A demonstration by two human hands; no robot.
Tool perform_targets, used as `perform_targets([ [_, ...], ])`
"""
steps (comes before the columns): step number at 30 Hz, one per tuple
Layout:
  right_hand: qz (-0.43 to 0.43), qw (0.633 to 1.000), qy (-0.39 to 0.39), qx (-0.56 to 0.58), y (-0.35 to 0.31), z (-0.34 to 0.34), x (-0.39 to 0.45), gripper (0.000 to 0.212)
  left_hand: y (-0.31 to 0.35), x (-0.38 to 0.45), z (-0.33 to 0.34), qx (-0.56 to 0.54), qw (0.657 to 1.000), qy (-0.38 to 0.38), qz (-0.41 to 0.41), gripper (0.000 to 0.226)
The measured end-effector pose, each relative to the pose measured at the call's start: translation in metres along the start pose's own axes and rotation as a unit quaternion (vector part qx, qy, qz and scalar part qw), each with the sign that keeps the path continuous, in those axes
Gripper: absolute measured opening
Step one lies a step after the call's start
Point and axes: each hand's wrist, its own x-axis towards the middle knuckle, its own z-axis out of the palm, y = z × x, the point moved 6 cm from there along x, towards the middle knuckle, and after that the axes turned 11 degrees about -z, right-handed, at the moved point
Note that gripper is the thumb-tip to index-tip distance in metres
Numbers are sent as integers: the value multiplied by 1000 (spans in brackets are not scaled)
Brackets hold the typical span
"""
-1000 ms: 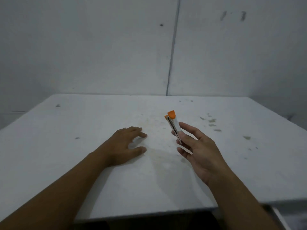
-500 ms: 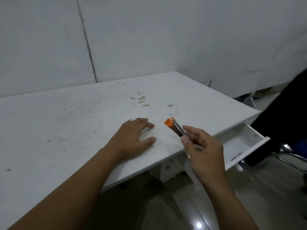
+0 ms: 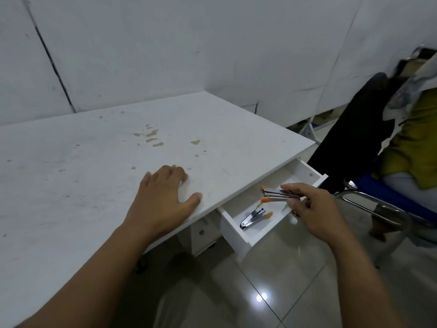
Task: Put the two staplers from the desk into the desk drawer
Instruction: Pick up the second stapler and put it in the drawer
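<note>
- A person stands at a white desk (image 3: 99, 176), seen from their own head height.
- The left hand (image 3: 165, 197) lies flat on the desk near its front edge, fingers spread, holding nothing.
- At about 3 o'clock from that hand, an open white drawer (image 3: 238, 235) sticks out from under the desk.
- The right hand (image 3: 314, 209) hovers over the drawer, pinching a silver and orange stapler (image 3: 276, 195) between thumb and fingertips.
- The held stapler lies level, its orange end pointing to 9 o'clock, above the drawer's middle.
- A second stapler (image 3: 254, 216) already rests on the drawer floor, just below the held one, toward 7 o'clock.
- To finish well, I judge the hand should sink until the stapler is close to the drawer floor before the fingers part.
- Setting it toward 1 o'clock, on the bare floor, would avoid knocking the one already there.
- Someone else sits on a chair (image 3: 390, 197) at 3 o'clock, well apart from the drawer.
</note>
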Motion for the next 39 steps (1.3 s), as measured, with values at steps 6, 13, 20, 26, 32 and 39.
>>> perform_targets([
  [6,8,983,-148,-108,14,7,45,27,-4,0,0,6,1000,5,-2,63],
  [13,86,961,-151,-214,28,14,64,32,-2,-1,-1,9,1000,13,-8,60],
  [20,164,968,-57,-183,33,21,54,42,-3,-3,-2,11,1000,15,-6,63],
  [26,141,941,307,5,20,11,-22,39,-1,-2,0,19,1000,18,-3,67],
  [32,315,903,225,185,54,71,-80,27,14,6,13,-3,998,-31,46,59],
  [39,297,837,280,363,70,73,-66,23,27,26,16,-29,989,-91,109,53],
])
